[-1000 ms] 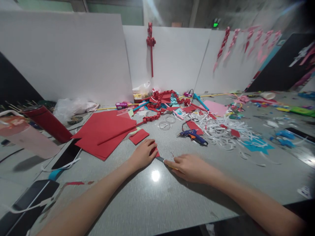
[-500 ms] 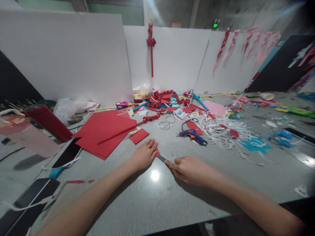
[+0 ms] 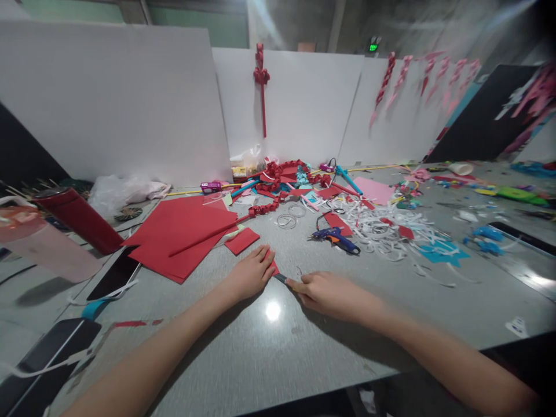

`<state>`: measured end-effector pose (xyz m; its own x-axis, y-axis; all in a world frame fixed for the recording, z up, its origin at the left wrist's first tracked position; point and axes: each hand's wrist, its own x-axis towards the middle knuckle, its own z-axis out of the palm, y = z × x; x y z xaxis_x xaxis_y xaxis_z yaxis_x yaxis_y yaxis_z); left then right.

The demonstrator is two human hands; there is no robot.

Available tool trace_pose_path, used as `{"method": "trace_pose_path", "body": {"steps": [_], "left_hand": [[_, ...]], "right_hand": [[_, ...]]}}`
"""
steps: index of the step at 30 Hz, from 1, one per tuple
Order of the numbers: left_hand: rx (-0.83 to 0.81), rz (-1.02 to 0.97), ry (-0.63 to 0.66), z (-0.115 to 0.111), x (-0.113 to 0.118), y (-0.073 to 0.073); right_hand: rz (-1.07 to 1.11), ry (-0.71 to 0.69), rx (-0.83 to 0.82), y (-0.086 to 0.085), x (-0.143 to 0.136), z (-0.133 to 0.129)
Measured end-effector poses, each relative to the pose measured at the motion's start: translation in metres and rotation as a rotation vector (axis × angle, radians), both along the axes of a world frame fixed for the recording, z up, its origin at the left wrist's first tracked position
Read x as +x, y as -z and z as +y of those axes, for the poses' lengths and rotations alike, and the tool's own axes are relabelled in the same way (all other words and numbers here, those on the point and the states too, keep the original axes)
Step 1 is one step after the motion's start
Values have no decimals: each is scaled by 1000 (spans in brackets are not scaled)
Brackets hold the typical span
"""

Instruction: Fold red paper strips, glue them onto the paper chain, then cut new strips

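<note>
Near the middle of the table, my left hand (image 3: 252, 271) presses a small piece of red paper (image 3: 274, 267) down with its fingertips, covering most of it. My right hand (image 3: 328, 295) is closed around a utility knife (image 3: 281, 278). Its dark grey blade points left and touches or lies over the near end of the red paper, while the handle is mostly hidden in my fingers. Just beyond my left hand lies a separate small red paper rectangle (image 3: 242, 240). Large red paper sheets (image 3: 182, 231) are stacked to the left, with a thin red stick (image 3: 204, 234) across them.
A blue glue gun (image 3: 334, 238) lies beyond my right hand, near a heap of white paper strips (image 3: 386, 231). Red curled paper (image 3: 278, 179) is piled farther back. A red bottle (image 3: 78, 220), a pink bottle (image 3: 47, 243) and a black power bank (image 3: 52, 353) are on the left.
The view has shifted slightly, moving most things a little left in the picture. Both hands keep nearly the same pose, the knife still against the red paper.
</note>
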<state>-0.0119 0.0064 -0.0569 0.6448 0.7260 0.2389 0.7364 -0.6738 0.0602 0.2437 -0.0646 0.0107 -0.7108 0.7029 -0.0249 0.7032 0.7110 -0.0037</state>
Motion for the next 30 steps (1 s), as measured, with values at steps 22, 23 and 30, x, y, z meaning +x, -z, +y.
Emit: {"method": "trace_pose_path", "body": {"steps": [22, 23, 30], "left_hand": [[-96, -47, 44, 2, -6, -10], [-120, -52, 72, 4, -8, -12], [-178, -197, 79, 7, -1, -5]], "right_hand": [[-25, -42, -37, -7, 4, 13], [-20, -60, -44, -7, 5, 12], [16, -89, -7, 4, 6, -1]]}}
